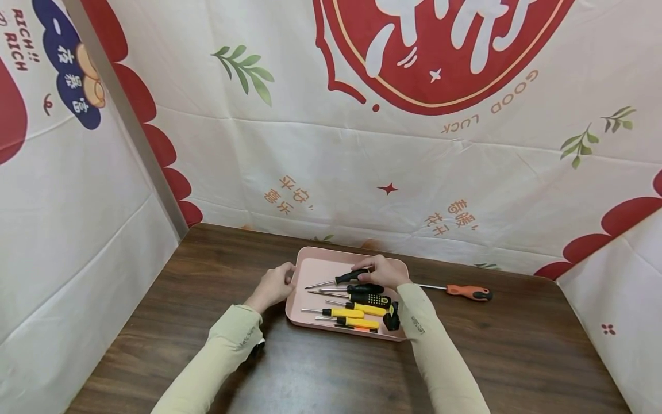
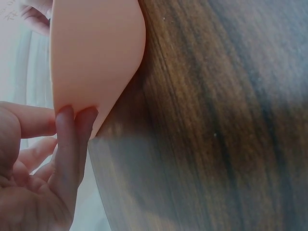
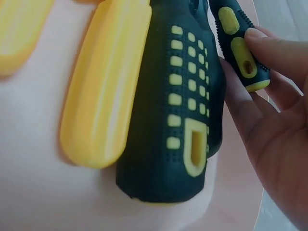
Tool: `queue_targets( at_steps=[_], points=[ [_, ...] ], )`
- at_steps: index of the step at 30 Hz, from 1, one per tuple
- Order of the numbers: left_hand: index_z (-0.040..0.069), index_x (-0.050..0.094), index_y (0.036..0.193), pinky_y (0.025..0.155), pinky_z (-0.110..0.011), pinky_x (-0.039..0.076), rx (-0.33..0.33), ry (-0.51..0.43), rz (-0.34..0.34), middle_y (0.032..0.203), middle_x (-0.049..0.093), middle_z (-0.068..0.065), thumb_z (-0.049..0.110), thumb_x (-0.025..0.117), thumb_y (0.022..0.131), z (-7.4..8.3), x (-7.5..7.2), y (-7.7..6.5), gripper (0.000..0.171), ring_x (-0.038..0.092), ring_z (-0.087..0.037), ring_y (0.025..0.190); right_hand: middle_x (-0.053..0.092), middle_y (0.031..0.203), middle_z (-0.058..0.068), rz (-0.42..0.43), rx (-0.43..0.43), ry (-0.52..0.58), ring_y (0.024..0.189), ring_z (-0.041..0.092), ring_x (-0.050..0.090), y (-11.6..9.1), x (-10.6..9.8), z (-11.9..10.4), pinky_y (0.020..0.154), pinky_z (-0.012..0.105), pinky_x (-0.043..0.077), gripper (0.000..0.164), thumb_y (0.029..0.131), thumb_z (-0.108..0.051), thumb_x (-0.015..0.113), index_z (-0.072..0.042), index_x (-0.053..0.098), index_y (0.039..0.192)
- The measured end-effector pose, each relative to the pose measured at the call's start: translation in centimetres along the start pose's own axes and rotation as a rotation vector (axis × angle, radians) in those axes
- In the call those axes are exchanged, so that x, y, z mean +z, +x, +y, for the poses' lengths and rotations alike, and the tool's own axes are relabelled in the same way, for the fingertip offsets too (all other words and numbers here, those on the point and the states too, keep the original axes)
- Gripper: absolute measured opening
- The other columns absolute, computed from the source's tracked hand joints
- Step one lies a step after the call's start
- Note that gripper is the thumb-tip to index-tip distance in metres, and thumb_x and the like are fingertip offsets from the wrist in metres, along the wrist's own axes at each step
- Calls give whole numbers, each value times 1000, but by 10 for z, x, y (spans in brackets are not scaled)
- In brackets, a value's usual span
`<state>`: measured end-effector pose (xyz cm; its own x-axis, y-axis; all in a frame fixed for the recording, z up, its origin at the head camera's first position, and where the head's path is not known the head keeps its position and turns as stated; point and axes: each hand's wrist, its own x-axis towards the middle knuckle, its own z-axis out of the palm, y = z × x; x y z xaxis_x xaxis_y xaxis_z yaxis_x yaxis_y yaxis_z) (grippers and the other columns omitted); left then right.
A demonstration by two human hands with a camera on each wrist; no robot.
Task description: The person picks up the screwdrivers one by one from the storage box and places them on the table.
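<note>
My left hand (image 1: 272,286) pinches the left edge of a shallow pink tray (image 1: 318,273); in the left wrist view the fingertips lie against its outer wall (image 2: 98,53). Several screwdrivers lie in the tray, tips to the left. At the far side my right hand (image 1: 381,270) holds a small black screwdriver (image 1: 343,278) by its handle, which has yellow inlays (image 3: 228,21) in the right wrist view. Just nearer lie a black-handled screwdriver (image 1: 362,289) and a thicker yellow-dotted one (image 3: 185,91). Yellow-handled screwdrivers (image 1: 347,313) fill the near side.
An orange-and-black screwdriver (image 1: 468,292) lies on the brown wooden table (image 1: 331,374), right of the tray, its shaft partly behind my right wrist. A printed white cloth (image 1: 336,155) hangs close behind the tray. Near my right cuff, a black wrist device (image 1: 391,318) overlaps the tray's right end.
</note>
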<state>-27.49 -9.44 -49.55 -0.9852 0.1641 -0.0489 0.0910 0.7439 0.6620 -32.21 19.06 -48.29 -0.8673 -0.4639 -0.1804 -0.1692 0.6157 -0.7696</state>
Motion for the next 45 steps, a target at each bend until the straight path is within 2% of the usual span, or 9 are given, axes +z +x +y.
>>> queue_targets(
  at_steps=[10, 14, 18, 24, 28, 33, 38, 42, 45],
  points=[
    [4, 56, 110, 52, -26, 41, -11, -6, -6, 71, 52, -3, 2, 60, 77, 2, 0, -2, 33, 49, -14, 56, 57, 115, 20, -12, 70, 283, 88, 22, 64, -2, 0, 1, 77, 33, 51, 32, 85, -1, 58, 7, 57, 117],
    [3, 56, 110, 53, -26, 41, -10, 1, -3, 71, 51, -3, 2, 60, 77, 3, 0, -1, 33, 49, -15, 57, 61, 110, 15, 13, 72, 214, 77, 16, 62, -1, 0, 1, 70, 30, 51, 35, 81, -3, 64, 2, 60, 116],
    [3, 57, 110, 53, -27, 41, -11, 5, 1, 71, 52, -3, 1, 60, 77, 1, 0, -1, 33, 49, -16, 58, 63, 86, 10, 53, 83, 64, 63, 15, 50, 1, 2, 1, 58, 27, 40, 36, 77, -9, 70, -8, 65, 112],
    [3, 57, 109, 53, -27, 40, 4, 15, 3, 70, 52, -2, 0, 60, 76, 1, 1, -1, 34, 48, -15, 58, 62, 80, 12, 38, 82, 170, 72, 22, 63, -1, 2, 1, 64, 30, 48, 35, 79, -2, 66, -2, 63, 114],
    [3, 57, 109, 53, -26, 40, 6, 16, 6, 70, 51, -2, 0, 60, 76, 3, 0, -1, 33, 48, -15, 57, 55, 69, 7, 75, 119, 164, 60, 17, 53, -3, -2, 3, 61, 29, 47, 32, 79, -7, 68, -9, 66, 110],
    [4, 57, 109, 52, -26, 40, -5, 12, 2, 71, 51, -2, 0, 60, 76, 4, -2, 0, 33, 49, -14, 57, 61, 85, 5, 124, 136, 76, 62, 16, 47, -5, -7, 5, 59, 27, 45, 31, 76, -15, 72, -16, 69, 107],
    [4, 57, 108, 53, -27, 39, -3, 16, 1, 70, 51, -2, 0, 59, 75, 4, -2, 1, 33, 48, -15, 57, 60, 113, 14, 90, 79, 194, 77, 16, 57, -7, -11, 10, 72, 40, 50, 36, 78, -8, 69, -5, 64, 113],
    [5, 57, 107, 53, -27, 39, 1, 18, -1, 69, 50, -2, 1, 59, 75, 3, -1, 1, 33, 49, -15, 57, 57, 113, 20, 56, 22, 310, 79, 15, 60, -9, -16, 16, 77, 47, 49, 38, 80, -3, 65, 4, 58, 117],
    [5, 57, 107, 54, -27, 40, 1, 21, 5, 69, 50, -2, 0, 59, 74, 3, -1, 1, 33, 49, -15, 57, 60, 109, 18, 74, 11, 303, 76, 13, 60, -11, -21, 19, 75, 45, 49, 39, 79, -7, 67, 3, 59, 116]
  ],
)
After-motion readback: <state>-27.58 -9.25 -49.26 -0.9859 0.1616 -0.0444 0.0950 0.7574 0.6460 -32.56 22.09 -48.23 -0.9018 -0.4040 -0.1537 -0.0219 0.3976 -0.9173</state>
